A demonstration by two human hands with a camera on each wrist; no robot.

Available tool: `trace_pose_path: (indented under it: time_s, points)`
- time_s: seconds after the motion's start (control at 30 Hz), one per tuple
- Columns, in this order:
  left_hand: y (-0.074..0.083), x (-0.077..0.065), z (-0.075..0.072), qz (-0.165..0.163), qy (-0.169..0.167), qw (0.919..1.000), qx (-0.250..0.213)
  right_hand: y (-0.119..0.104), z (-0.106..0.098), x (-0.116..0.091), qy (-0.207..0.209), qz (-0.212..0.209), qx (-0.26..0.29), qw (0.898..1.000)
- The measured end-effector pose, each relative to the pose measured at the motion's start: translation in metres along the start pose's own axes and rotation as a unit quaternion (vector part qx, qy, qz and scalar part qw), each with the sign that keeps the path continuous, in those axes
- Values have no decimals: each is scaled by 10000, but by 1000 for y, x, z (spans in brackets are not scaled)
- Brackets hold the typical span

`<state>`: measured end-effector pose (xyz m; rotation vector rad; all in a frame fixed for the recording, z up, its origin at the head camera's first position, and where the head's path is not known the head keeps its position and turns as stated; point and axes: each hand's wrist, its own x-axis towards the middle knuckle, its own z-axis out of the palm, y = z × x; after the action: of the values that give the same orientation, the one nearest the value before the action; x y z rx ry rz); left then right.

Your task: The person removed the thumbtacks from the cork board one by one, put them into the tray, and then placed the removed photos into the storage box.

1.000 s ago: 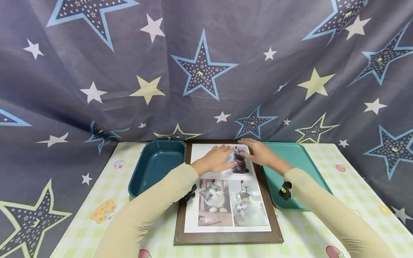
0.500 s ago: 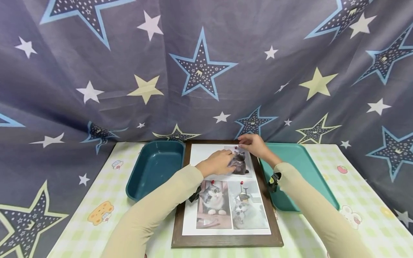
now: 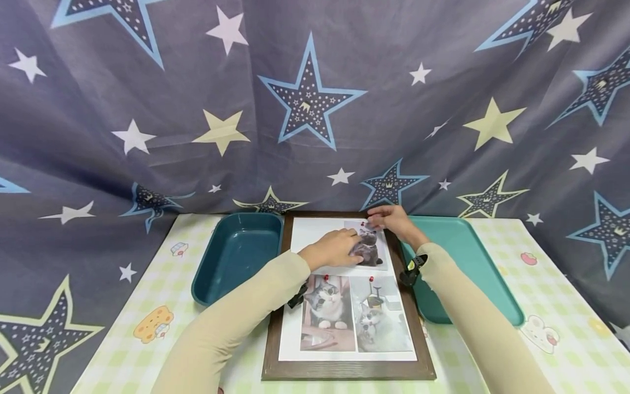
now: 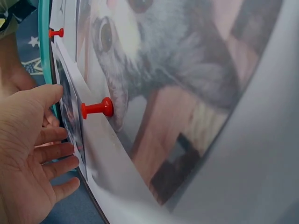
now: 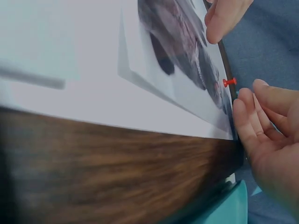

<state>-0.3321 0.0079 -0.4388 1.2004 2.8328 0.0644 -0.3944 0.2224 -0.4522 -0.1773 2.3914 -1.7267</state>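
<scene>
A brown-framed board (image 3: 346, 371) lies on the table, its white surface bearing photos of cats. My left hand (image 3: 336, 248) rests at the left edge of the dark grey cat photo (image 3: 370, 253) at the upper right. Its fingers are spread and relaxed in the left wrist view. At the top right corner of the board is my right hand (image 3: 395, 220), fingers loosely bent. A red push pin (image 5: 229, 82) stands in the photo's top edge, just beside the right fingertips and not gripped. Two lower photos, a kitten (image 3: 327, 314) and a cat scene (image 3: 384, 328), each carry a red pin.
A dark blue bin (image 3: 236, 257) stands left of the board. To the right lies a teal tray (image 3: 467, 262), partly under the right forearm. The table has a green checked cloth (image 3: 123, 350), and a star-patterned curtain (image 3: 315, 164) hangs behind.
My left fingers have drawn in from a flatter spread over the grey cat photo. My right hand has moved up slightly and its fingers have bent near the pin.
</scene>
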Motion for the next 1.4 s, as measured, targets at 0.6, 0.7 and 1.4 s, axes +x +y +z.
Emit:
trace_pose_path:
  time_s: [0.6, 0.7, 1.4]
  points:
    - [2, -5, 4, -342, -1170, 9925, 40, 13, 9, 6, -122, -67, 231, 9996]
    - [3, -6, 4, -371, -1324, 9905, 68, 14, 10, 6, -139, -48, 32, 9999]
    - [4, -6, 4, -294, -1517, 9876, 285, 8, 13, 10, -107, 222, -829, 9963]
